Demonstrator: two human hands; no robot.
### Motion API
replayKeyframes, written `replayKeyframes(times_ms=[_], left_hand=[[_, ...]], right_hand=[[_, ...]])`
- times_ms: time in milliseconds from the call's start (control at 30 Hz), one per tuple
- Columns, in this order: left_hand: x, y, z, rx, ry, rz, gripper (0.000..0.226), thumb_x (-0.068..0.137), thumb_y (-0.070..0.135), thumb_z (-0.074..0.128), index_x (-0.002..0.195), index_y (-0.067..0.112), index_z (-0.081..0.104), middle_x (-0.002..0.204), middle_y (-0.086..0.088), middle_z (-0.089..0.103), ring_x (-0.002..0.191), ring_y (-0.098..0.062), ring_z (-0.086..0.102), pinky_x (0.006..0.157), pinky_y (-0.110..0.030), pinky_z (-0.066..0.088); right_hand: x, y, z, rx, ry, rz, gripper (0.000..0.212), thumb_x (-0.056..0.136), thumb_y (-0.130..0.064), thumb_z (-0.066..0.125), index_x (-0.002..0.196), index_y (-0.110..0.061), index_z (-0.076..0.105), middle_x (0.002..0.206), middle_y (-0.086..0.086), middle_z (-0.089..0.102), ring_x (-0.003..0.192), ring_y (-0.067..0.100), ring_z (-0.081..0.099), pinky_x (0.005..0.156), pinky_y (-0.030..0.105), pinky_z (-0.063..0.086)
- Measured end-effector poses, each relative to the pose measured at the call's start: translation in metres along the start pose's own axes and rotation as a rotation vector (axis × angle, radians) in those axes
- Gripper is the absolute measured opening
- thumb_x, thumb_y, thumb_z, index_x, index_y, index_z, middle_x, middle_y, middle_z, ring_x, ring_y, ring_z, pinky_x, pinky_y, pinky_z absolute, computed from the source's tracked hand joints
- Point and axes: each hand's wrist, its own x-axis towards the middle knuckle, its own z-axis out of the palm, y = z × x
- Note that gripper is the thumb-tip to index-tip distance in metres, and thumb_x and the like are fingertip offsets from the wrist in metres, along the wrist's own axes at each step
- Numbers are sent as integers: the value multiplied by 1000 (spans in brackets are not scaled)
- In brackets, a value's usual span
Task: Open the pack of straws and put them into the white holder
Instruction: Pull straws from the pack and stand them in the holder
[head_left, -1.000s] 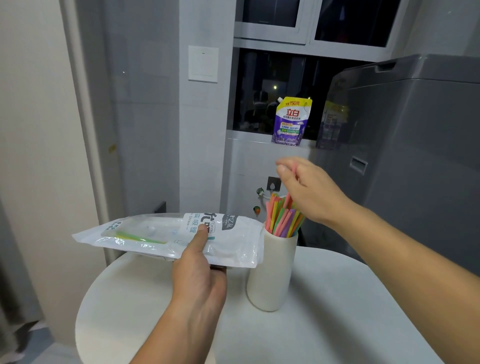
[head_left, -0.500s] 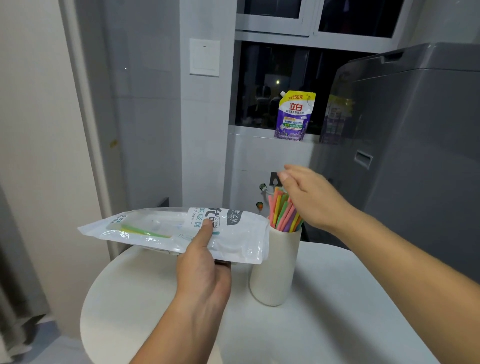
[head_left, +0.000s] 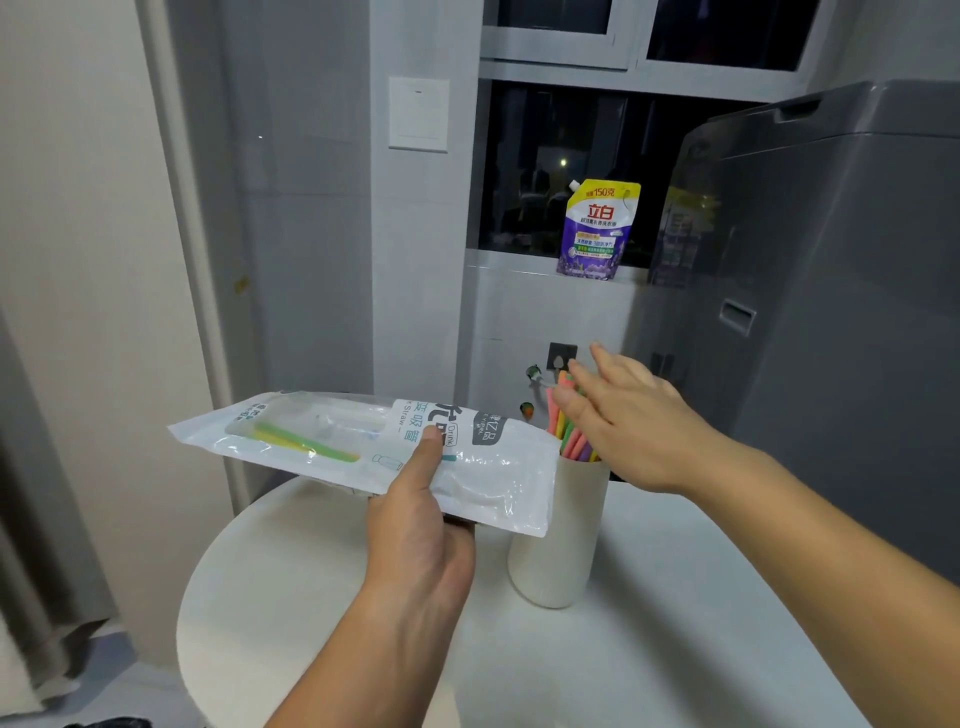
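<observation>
Sideways lies the pack (head_left: 358, 441), left hand (head_left: 421, 535) pinching it (right hand (head_left: 634, 421) flat-fingered by standing straws (head_left: 565, 441)).

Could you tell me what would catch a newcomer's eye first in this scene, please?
The straw pack, gripped by the left hand mid-frame above the white table, stands out first, a green and a yellow straw inside. Right of it, coloured straws stand in the white holder, the open right hand at their tops. A purple pouch stands on the windowsill behind.
</observation>
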Motion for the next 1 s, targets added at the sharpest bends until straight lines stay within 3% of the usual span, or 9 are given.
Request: replayKeyframes(times_ms=[100, 167, 233, 300, 400, 500, 600, 800, 1000], left_hand=[[-1, 3, -1, 19, -20, 8, 35, 96, 10, 67, 130, 17, 68, 120, -4, 78, 107, -22, 76, 97, -45, 58], [-1, 5, -2, 29, -37, 12, 37, 96, 10, 68, 133, 16, 67, 122, -5, 78, 109, -22, 76, 98, -45, 57], [0, 7, -2, 28, -38, 11, 37, 96, 11, 68, 132, 16, 67, 122, -5, 77, 109, -23, 75, 99, -46, 57], [-1, 9, -1, 19, -41, 10, 36, 96, 11, 67, 131, 16, 68, 123, -5, 77, 109, -22, 75, 100, -46, 57], [-4, 10, 1, 13, -59, 29, 37, 96, 11, 67, 133, 15, 67, 125, -6, 76, 110, -22, 75, 98, -44, 58], [-10, 8, 4, 80, -113, 83, 52, 88, 14, 72, 139, 12, 63, 130, -9, 74, 113, -24, 73, 99, -45, 58], [-14, 5, 3, 224, -198, 171, 60, 81, 12, 77, 139, 6, 61, 129, -14, 73, 117, -30, 71, 103, -46, 55], [-17, 4, -6, 554, -350, 227, 32, 88, 2, 77, 120, 3, 71, 112, -13, 80, 105, -30, 76, 86, -36, 62], [-19, 3, -5, 658, -492, 245, 41, 82, 10, 75, 123, 5, 69, 113, -12, 79, 105, -30, 76, 83, -34, 61]], right_hand=[[-7, -3, -7, 123, 163, -8, 68, 100, -61, 18, 161, -32, 6, 171, -3, 2, 156, 19, 0, 123, 48, 10], [-17, -7, -14, 245, 383, -5, 60, 103, -52, 27, 158, -29, 23, 165, -2, 23, 152, 20, 16, 120, 46, 22], [-34, -13, -14, 442, 637, 19, 41, 105, -42, 36, 141, -25, 49, 142, 1, 51, 135, 20, 41, 107, 38, 38], [-58, -27, -3, 766, 779, 108, 21, 102, -35, 43, 106, -26, 62, 107, -3, 64, 102, 15, 58, 85, 33, 46], [-87, -56, 25, 1304, 584, 381, 24, 102, -38, 47, 94, -21, 62, 89, 1, 67, 82, 17, 60, 80, 39, 49], [-91, -69, 45, 1851, 204, 634, 46, 103, -48, 43, 111, -6, 63, 103, 18, 74, 90, 31, 68, 91, 46, 52], [-87, -78, 50, 2202, 68, 619, 59, 104, -52, 33, 122, -7, 67, 113, 20, 75, 107, 36, 70, 103, 51, 48], [-84, -84, 66, 2394, 41, 617, 50, 105, -41, 33, 123, -16, 71, 117, 17, 75, 108, 38, 71, 103, 49, 48], [-84, -84, 73, 2439, 45, 603, 42, 104, -34, 40, 117, -12, 74, 110, 17, 77, 95, 34, 76, 80, 43, 62]])
